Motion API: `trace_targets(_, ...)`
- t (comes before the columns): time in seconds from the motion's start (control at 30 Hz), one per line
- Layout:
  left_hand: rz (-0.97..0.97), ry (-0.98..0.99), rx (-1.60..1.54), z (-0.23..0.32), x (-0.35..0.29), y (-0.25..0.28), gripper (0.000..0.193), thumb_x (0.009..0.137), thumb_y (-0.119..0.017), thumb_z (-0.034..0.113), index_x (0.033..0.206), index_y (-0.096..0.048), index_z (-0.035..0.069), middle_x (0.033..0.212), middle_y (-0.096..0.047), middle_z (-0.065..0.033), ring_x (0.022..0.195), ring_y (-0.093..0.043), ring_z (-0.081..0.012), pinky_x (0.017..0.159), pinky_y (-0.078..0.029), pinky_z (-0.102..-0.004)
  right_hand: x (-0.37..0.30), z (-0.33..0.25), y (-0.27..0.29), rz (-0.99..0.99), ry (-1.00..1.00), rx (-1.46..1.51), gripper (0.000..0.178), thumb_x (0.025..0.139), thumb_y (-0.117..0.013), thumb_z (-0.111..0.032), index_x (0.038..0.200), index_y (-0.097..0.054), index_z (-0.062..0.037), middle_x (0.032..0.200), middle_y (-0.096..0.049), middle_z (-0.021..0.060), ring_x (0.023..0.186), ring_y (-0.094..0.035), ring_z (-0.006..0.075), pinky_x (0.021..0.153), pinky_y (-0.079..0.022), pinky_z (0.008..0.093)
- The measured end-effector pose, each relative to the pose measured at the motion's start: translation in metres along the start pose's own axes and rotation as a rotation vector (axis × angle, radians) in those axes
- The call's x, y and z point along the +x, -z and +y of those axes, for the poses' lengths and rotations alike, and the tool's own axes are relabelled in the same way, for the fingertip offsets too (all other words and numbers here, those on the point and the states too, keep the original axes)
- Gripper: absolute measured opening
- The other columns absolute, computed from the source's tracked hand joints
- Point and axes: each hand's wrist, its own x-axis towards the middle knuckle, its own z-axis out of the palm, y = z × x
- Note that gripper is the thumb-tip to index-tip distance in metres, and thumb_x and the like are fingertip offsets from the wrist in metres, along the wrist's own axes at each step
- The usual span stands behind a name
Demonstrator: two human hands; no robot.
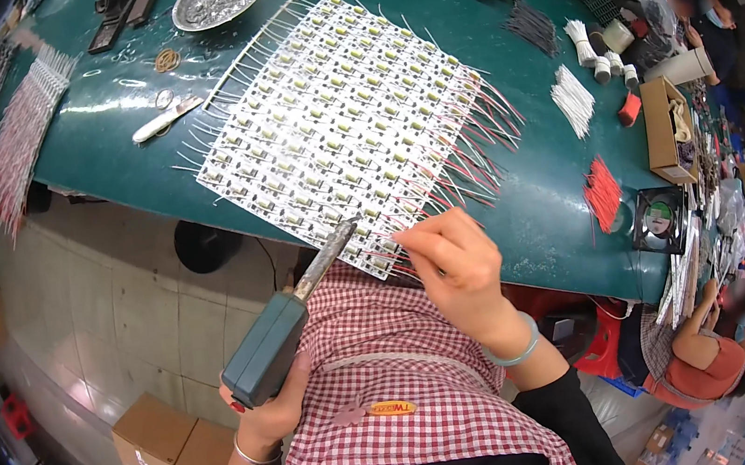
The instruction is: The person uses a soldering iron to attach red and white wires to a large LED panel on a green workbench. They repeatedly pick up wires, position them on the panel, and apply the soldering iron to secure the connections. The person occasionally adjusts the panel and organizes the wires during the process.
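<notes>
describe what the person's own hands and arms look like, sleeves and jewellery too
The left hand is ungloved, with a thin silvery bangle. The right hand, also ungloved, has a thicker pale grey-green bangle. Both sleeves are black.

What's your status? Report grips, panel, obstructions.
Left grip round soldering iron, tip over circuit-board panel. Right grip curled near panel's near corner, contents unclear. Red wires jut from right edge.

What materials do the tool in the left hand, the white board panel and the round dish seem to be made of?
Tool: the smooth, boxy green body is probably plastic with a dull finish; its stained shaft looks like metal.
White board panel: perhaps a rigid laminate, white-coated, since it looks thin and flat.
Round dish: likely metal, judging by its silvery shine.
</notes>
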Motion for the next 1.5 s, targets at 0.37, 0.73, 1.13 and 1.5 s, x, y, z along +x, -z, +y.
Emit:
trace_targets(0.37, -0.118, -0.081, 0.12, -0.001, 0.002, 0.003, 0.022, 0.075, -0.074, -0.003, 0.095, -0.07, -0.006, 0.091, -0.069, -0.0148, 0.075, -0.068, -0.0217, 0.065, -0.054, -0.0302, -0.02, 0.007, -0.023, -0.051, 0.005, -0.083, 0.028, 0.073, -0.069, 0.008, 0.099, -0.068, -0.0012, 0.087, -0.061, 0.0098, 0.078, -0.06, 0.0277, 0.066, -0.05, 0.0372)
trace_targets(0.73, -0.195, -0.126, 0.187, -0.003, 0.004, 0.004, 0.021, 0.074, -0.073, -0.004, 0.095, -0.069, -0.006, 0.091, -0.069, -0.0149, 0.071, -0.068, -0.0216, 0.063, -0.053, -0.0293, -0.022, 0.008, -0.024, -0.066, -0.009, -0.081, 0.028, 0.073, -0.066, 0.01, 0.099, -0.067, -0.0006, 0.089, -0.06, 0.011, 0.08, -0.059, 0.0289, 0.068, -0.049, 0.0384)
trace_targets(1.13, -0.171, -0.181, 0.247, 0.004, 0.01, 0.0, 0.021, 0.074, -0.073, -0.005, 0.095, -0.069, -0.005, 0.089, -0.068, -0.0137, 0.071, -0.067, -0.021, 0.064, -0.053, -0.0291, -0.021, 0.008, -0.025, -0.063, 0.003, -0.076, 0.027, 0.074, -0.064, 0.011, 0.099, -0.067, 0.0002, 0.089, -0.059, 0.0115, 0.079, -0.058, 0.0291, 0.067, -0.049, 0.0385)
trace_targets(1.5, -0.152, -0.183, 0.215, 0.001, 0.008, 0.003, 0.02, 0.073, -0.074, -0.005, 0.093, -0.07, -0.004, 0.089, -0.069, -0.014, 0.069, -0.067, -0.0229, 0.062, -0.052, -0.0301, -0.02, 0.007, -0.025, -0.065, 0.004, -0.088, 0.03, 0.071, -0.062, 0.012, 0.098, -0.066, -0.0001, 0.089, -0.058, 0.0113, 0.079, -0.058, 0.029, 0.067, -0.049, 0.0386)
